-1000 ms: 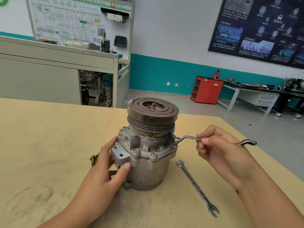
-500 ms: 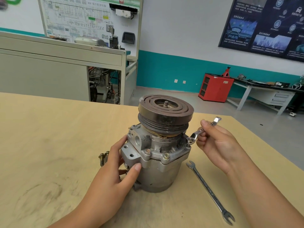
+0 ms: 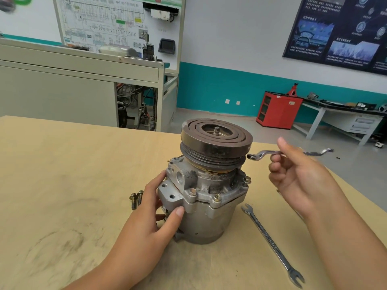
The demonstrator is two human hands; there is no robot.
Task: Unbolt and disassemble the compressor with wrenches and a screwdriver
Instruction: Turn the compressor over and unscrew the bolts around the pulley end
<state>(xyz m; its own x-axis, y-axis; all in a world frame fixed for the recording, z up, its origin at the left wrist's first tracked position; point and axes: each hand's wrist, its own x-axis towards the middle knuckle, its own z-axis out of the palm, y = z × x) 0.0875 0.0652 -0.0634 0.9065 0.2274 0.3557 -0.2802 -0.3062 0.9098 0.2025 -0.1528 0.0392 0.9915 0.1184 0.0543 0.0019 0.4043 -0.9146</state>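
A grey metal compressor stands upright on the wooden table, its dark grooved pulley on top. My left hand grips its left flange, thumb on the front. My right hand holds an offset ring wrench in curled fingers, lifted level with the pulley's right edge; its ring end hangs free in the air, clear of the flange bolt. Two more bolts show on the front flange.
An open-ended spanner lies on the table right of the compressor. Two loose bolts lie to its left, beside my left hand. The table's right edge runs behind my right arm. Cabinets and benches stand far behind.
My right hand has lifted the ring wrench off the right flange bolt and swung it up to the height of the pulley. My left hand keeps its hold on the compressor.
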